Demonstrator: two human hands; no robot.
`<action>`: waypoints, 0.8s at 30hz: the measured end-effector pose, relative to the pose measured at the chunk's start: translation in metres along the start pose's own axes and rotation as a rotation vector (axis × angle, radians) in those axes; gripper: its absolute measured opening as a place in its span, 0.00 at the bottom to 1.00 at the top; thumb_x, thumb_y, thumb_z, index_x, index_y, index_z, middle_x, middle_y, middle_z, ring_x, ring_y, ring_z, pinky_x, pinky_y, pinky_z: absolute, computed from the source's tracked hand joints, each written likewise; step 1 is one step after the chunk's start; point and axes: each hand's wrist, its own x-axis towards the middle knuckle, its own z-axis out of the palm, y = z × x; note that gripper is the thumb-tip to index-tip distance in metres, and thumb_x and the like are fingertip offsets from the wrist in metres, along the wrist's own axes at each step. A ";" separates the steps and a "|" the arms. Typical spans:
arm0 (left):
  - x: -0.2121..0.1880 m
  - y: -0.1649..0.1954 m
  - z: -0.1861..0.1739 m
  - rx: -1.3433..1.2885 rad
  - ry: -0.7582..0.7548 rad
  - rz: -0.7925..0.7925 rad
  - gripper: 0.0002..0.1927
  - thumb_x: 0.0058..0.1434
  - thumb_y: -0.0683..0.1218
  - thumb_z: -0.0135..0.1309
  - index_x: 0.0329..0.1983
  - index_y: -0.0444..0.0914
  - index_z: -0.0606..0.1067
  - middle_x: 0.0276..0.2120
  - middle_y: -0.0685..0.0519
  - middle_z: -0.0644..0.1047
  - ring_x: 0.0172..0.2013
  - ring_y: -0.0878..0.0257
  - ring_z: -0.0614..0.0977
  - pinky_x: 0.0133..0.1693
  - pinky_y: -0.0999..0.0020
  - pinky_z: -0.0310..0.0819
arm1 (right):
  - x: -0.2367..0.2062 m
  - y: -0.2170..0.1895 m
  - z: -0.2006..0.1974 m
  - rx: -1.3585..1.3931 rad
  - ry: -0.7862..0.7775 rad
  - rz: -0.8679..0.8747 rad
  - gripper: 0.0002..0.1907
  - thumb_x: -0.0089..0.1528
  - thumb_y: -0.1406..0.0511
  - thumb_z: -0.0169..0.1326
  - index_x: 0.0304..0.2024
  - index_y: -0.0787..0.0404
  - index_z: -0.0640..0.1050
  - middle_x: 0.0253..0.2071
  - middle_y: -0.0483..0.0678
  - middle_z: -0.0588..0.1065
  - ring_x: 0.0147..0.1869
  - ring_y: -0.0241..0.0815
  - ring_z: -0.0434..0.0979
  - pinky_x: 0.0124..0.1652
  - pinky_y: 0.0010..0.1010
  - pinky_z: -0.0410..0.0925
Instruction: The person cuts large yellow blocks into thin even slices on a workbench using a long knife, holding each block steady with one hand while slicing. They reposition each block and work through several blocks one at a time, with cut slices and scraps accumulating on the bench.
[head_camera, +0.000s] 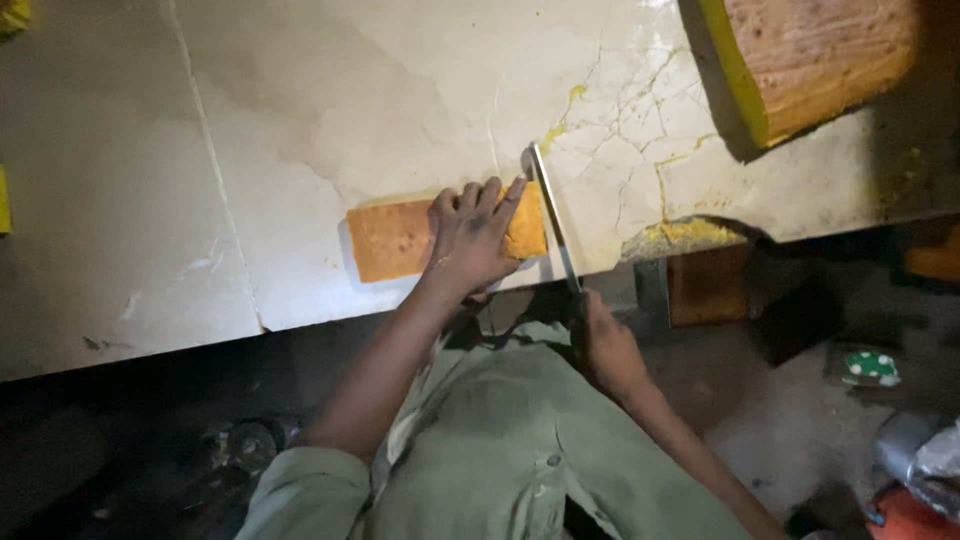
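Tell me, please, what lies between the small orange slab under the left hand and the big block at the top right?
The knife blade beside the small slab, then bare cracked tabletop up to the big block, in the head view.

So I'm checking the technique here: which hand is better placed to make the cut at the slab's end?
The right hand: it already grips the knife, whose blade lies along the orange slab's right end. The left hand lies flat on the slab, steadying it.
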 end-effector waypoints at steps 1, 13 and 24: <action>-0.005 -0.003 0.002 0.000 0.013 -0.010 0.59 0.41 0.63 0.66 0.76 0.45 0.55 0.63 0.45 0.66 0.61 0.48 0.67 0.58 0.41 0.56 | -0.003 -0.009 0.005 -0.056 -0.025 0.003 0.31 0.64 0.67 0.48 0.68 0.68 0.57 0.48 0.73 0.74 0.41 0.74 0.77 0.38 0.57 0.72; 0.010 -0.003 0.036 0.081 0.418 0.045 0.35 0.62 0.56 0.54 0.67 0.31 0.67 0.49 0.45 0.73 0.48 0.50 0.72 0.48 0.47 0.62 | 0.105 -0.099 -0.036 -0.251 0.049 0.143 0.21 0.64 0.68 0.45 0.60 0.66 0.64 0.35 0.67 0.78 0.40 0.71 0.79 0.41 0.59 0.71; 0.016 -0.004 0.049 0.098 0.322 0.024 0.38 0.62 0.59 0.52 0.69 0.31 0.65 0.48 0.45 0.72 0.49 0.50 0.71 0.50 0.47 0.61 | -0.043 -0.056 0.012 -0.246 -0.189 0.259 0.31 0.69 0.65 0.40 0.73 0.58 0.50 0.42 0.65 0.77 0.37 0.64 0.81 0.35 0.52 0.74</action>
